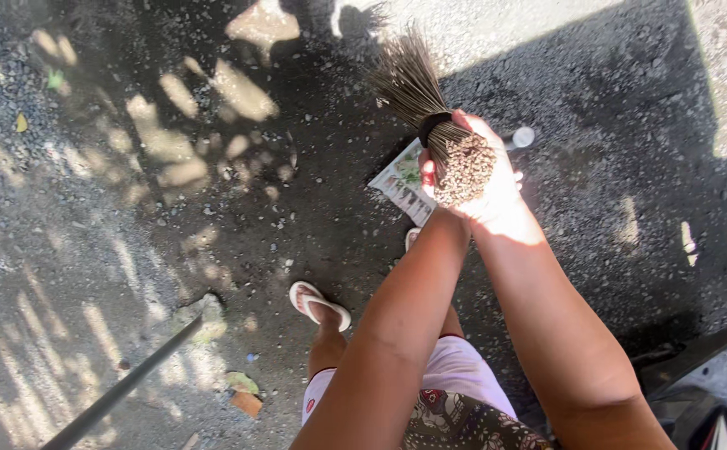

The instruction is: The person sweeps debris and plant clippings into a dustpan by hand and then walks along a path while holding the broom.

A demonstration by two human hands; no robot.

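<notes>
Head view: both hands are together at chest height over the asphalt ground (88,208), wrapped around the butt end of a stick broom (430,117). The right hand (497,187) closes over the bundle from the far side; the left hand (432,171) presses in from the near side, only its fingertips showing. The cut stick ends face the camera as a packed brown disc; the loose tips fan away toward the sunlit patch. A dark band (432,125) cinches the bundle just above the hands. Judgement: the broom looks light, dry and springy; single sticks would bend or snap easily, but the bound neck is stiff. Best hold is at or just below the band, where the sticks cannot slide apart; the splayed tips give no purchase. Under the hands lies a flat printed dustpan (401,179) with a pale handle end (522,137). A sandal (320,304) and foot stand below. A dark pole (126,383) crosses lower left; dry leaves (243,392) lie near.
</notes>
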